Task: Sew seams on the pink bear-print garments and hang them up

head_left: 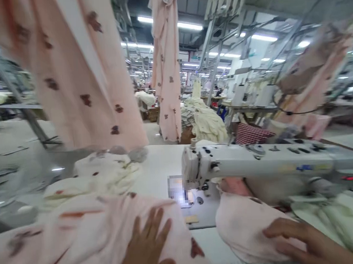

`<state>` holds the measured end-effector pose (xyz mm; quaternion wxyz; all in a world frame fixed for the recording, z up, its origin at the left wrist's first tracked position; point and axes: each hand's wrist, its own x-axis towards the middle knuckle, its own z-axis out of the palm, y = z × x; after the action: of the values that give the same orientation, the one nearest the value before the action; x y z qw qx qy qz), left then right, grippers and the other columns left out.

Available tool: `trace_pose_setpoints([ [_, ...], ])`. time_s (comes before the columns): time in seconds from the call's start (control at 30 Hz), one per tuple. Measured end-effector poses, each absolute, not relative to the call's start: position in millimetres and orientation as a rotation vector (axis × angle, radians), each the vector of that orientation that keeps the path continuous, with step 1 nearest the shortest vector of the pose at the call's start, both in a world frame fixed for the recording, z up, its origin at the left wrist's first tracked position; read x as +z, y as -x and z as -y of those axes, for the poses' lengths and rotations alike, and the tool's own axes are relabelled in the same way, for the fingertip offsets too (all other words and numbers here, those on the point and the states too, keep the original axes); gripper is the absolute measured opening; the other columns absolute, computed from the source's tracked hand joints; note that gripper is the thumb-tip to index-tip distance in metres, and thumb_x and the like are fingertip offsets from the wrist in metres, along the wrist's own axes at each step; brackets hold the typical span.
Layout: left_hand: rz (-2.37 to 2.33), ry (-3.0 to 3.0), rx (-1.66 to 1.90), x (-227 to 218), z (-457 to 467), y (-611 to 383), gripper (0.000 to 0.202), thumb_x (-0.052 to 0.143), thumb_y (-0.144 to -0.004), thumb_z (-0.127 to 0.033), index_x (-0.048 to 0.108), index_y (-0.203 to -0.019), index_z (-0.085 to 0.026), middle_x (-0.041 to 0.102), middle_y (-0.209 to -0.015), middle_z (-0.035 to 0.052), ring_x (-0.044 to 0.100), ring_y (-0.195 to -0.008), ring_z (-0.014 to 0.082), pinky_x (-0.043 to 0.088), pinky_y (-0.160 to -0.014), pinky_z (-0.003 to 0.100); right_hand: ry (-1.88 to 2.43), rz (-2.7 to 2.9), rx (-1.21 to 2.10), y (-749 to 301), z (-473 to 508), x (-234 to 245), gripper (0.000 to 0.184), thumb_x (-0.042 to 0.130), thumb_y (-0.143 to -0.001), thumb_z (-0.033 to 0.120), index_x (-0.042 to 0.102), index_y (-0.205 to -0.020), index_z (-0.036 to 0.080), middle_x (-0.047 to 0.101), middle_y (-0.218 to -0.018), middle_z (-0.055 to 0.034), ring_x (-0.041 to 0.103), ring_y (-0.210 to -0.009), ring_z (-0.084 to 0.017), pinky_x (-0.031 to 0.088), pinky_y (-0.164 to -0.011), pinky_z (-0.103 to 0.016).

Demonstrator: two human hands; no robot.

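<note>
My left hand lies flat with its fingers spread on pink fabric printed with brown bears, which covers the front left of the sewing table. At the right, my right hand has its fingers closed on the edge of a smaller pink fabric piece. Between the two hands stands the head of a white sewing machine. Its lamp lights the needle area, which is pixelated, so the needle and presser foot cannot be made out.
Cream fabric is heaped on the table's left side, and pale green fabric lies at the far right. Long pink bear-print cloth hangs in front at the left. Behind the machine sits a red checked cushion.
</note>
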<state>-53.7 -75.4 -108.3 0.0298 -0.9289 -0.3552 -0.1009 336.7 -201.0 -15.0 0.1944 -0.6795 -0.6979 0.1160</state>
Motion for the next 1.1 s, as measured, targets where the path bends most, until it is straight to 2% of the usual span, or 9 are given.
trace_pose_setpoints([
  [0.1,1.088,2.88,-0.302,-97.2,82.0,38.2,0.055,0.057,-0.081,-0.049,0.048,-0.131,-0.027,0.039,-0.14,0.0141,0.038,-0.126,0.0397,0.032,-0.096,0.062,2.24,1.822,0.331,-348.5,184.3,-9.9,0.025,0.046,-0.082,0.037,0.069,-0.086,0.028,0.071,-0.088,-0.0041,0.066,-0.08,-0.022,0.051,-0.07,-0.032],
  [0.27,0.704,3.335,-0.535,-33.8,73.7,-89.3,0.024,0.047,-0.089,-0.023,0.064,-0.106,-0.024,0.062,-0.117,0.0048,0.056,-0.107,0.0211,0.043,-0.093,0.033,2.356,1.664,0.157,-345.1,163.4,-29.2,0.024,0.057,-0.077,0.03,0.065,-0.096,0.019,0.068,-0.095,-0.0108,0.062,-0.088,-0.029,0.045,-0.075,-0.039],
  [0.4,0.83,3.367,-0.613,-23.3,54.0,-181.9,0.024,0.058,-0.082,-0.023,0.064,-0.104,-0.016,0.063,-0.108,0.011,0.054,-0.106,0.0272,0.04,-0.096,0.042,2.233,1.726,0.155,-334.6,165.8,-36.2,0.006,0.058,-0.077,0.017,0.063,-0.079,0.019,0.066,-0.089,-0.0075,0.06,-0.086,-0.023,0.042,-0.075,-0.033],
  [0.5,0.794,3.419,-0.667,-32.5,40.8,-201.5,0.018,0.06,-0.077,-0.017,0.066,-0.094,-0.017,0.066,-0.098,0.0082,0.059,-0.097,0.0235,0.048,-0.085,0.034,2.154,1.755,0.161,-331.4,175.3,-34.6,0.009,0.057,-0.078,0.012,0.061,-0.081,0.02,0.066,-0.089,-0.0023,0.059,-0.088,-0.016,0.041,-0.077,-0.024],
  [0.67,0.603,3.399,-0.97,-44.5,21.8,-190.5,0.022,0.045,-0.088,-0.03,0.066,-0.086,-0.024,0.069,-0.089,0.0025,0.065,-0.083,0.0202,0.051,-0.073,0.028,2.157,1.729,0.145,-350.7,185.4,-32.2,0.024,0.069,-0.075,0.036,0.063,-0.095,0.025,0.069,-0.084,0.0036,0.062,-0.074,-0.013,0.041,-0.063,-0.019],
  [0.8,0.379,3.232,-1.394,-35.7,35.0,-171.2,0.023,0.047,-0.088,-0.043,0.065,-0.094,-0.03,0.07,-0.095,-0.0007,0.066,-0.086,0.0199,0.053,-0.077,0.027,2.116,1.759,0.072,-375.3,201.4,-13.0,0.009,0.069,-0.075,0.033,0.068,-0.078,0.024,0.068,-0.073,0.0022,0.062,-0.072,-0.014,0.042,-0.065,-0.021],
  [0.93,0.818,3.305,-1.654,-19.9,76.2,-125.0,0.03,0.04,-0.09,-0.048,0.062,-0.094,-0.028,0.066,-0.1,0.0015,0.061,-0.097,0.0215,0.047,-0.092,0.035,1.942,1.792,0.001,-361.4,228.3,4.3,0.014,0.056,-0.083,0.03,0.067,-0.082,0.021,0.067,-0.084,-0.0053,0.06,-0.084,-0.019,0.045,-0.075,-0.029],
  [1.0,1.313,3.371,-1.668,-15.1,95.7,-90.4,0.036,0.034,-0.092,-0.05,0.058,-0.088,-0.025,0.065,-0.085,0.002,0.062,-0.079,0.0198,0.053,-0.075,0.032,1.817,1.851,0.05,-335.6,238.6,-1.3,0.021,0.045,-0.088,0.029,0.065,-0.089,0.024,0.066,-0.085,-0.0065,0.06,-0.085,-0.02,0.047,-0.076,-0.033],
  [1.1,1.983,3.174,-1.68,-9.6,111.9,-36.5,0.04,0.03,-0.092,-0.053,0.048,-0.074,-0.023,0.051,-0.065,-0.0017,0.052,-0.06,0.0153,0.048,-0.055,0.024,1.645,1.923,0.094,-285.9,241.6,-26.6,0.018,0.053,-0.085,0.037,0.063,-0.099,0.038,0.067,-0.087,-0.0032,0.062,-0.09,-0.024,0.052,-0.07,-0.035],
])
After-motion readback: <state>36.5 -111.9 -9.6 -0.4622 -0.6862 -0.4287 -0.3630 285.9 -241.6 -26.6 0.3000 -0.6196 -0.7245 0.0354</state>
